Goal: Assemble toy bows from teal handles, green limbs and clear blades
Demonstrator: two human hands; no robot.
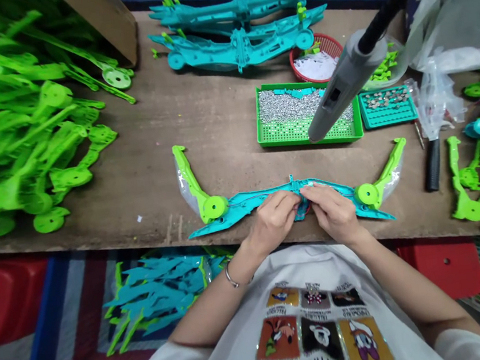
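Note:
A teal plastic toy bow (246, 201) with lime-green limb ends lies across the table near its front edge. A lime-green arm (214, 208) angles up from its left end, and another lime-green arm (368, 194) rises from the right. Clear film hangs along both arms. My left hand (273, 216) is closed, with its fingertips pinched at the bow's middle. Facing it, my right hand (334, 209) is closed too, fingers pressed on the same middle part. A bit of red, perhaps wire, shows between the hands; my fingers hide the exact spot gripped.
Lime-green parts (47, 161) are heaped at left. Teal bow bodies (246, 43) lie at the back. A green tray (310, 135) holds screws; beside it are a red basket (297, 72) and a teal tray (390, 119). A grey-tipped power screwdriver (342, 84) hangs above.

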